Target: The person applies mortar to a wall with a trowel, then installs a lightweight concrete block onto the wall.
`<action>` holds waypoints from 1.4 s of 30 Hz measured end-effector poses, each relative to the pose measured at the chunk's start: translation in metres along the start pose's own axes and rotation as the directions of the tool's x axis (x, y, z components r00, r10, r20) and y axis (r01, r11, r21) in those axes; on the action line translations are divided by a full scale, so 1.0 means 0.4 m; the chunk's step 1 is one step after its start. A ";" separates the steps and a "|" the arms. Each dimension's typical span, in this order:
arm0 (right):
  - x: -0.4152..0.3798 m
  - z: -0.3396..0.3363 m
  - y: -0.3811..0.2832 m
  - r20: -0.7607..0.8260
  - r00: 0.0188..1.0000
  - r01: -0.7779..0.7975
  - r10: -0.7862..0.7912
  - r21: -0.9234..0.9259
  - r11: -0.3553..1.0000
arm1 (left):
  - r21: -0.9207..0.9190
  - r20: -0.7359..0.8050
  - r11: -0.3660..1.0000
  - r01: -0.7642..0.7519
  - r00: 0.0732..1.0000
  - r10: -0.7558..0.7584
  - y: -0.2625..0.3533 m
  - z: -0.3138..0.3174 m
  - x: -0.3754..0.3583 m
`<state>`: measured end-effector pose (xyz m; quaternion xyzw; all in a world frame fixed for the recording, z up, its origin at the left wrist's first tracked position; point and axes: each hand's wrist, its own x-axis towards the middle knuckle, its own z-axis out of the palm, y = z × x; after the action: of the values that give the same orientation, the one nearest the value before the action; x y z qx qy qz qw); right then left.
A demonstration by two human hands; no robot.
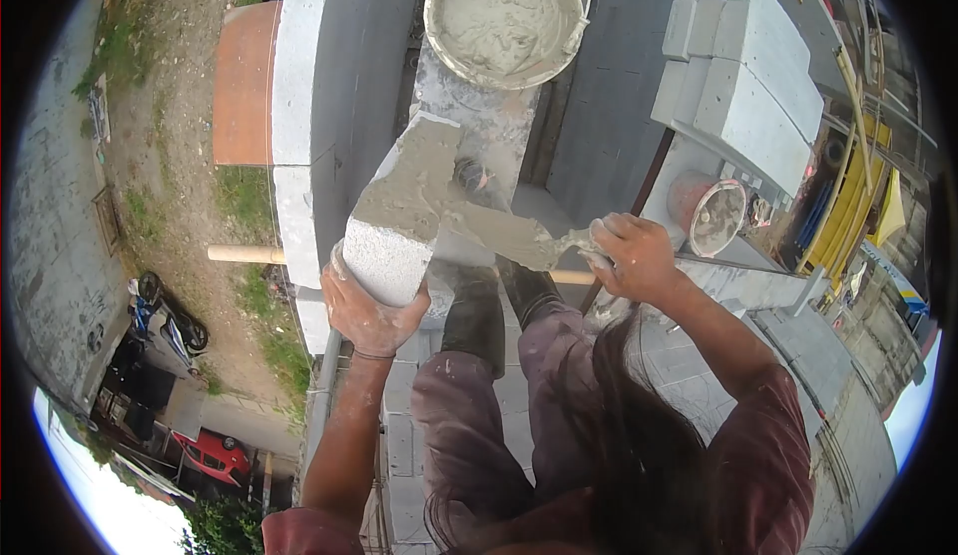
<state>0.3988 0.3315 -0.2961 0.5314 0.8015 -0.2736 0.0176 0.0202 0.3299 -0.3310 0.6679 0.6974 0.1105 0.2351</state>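
My left hand (371, 305) grips the near end of a white lightweight block (389, 263), thumb and fingers on opposite sides. Grey mortar (414, 181) covers the far part of the block's upper face, while the near end is bare white. In my right hand (636, 259) is the handle of a trowel (509, 236), its mortar-coated blade reaching left to the block's edge. Beyond the block, a bucket of wet mortar (504, 16) stands on a splattered plank.
A white block wall (294, 106) runs along the left, above a dirt yard with a parked motorcycle (170, 320) and a red car (213, 455) far below. To the right are stacked white blocks (743, 66) and a second bucket (717, 218). A round wooden pole (246, 254) juts out left.
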 end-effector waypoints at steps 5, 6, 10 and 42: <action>0.018 0.040 0.007 -0.044 0.994 -0.091 0.104 0.237 0.967 | -0.022 -0.041 0.998 -0.060 0.997 0.060 -0.021 -0.008 -0.014; 0.027 0.066 0.004 -0.018 0.980 -0.178 0.197 0.361 0.916 | -0.022 -0.044 0.998 -0.054 0.998 0.053 -0.028 -0.005 -0.020; 0.067 0.157 -0.081 -0.027 0.981 -0.183 0.195 0.227 0.956 | -0.034 -0.034 0.997 -0.073 0.997 0.072 -0.072 -0.004 -0.068; 0.402 0.884 -0.149 0.252 0.465 -0.748 0.849 0.625 0.224 | -0.241 -0.069 0.937 0.253 0.959 -0.276 -0.335 -0.008 -0.180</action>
<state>0.1846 0.2880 -0.6226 0.8504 0.2567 -0.4502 -0.0912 -0.0993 0.2485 -0.3780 0.5299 0.7744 0.1916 0.2879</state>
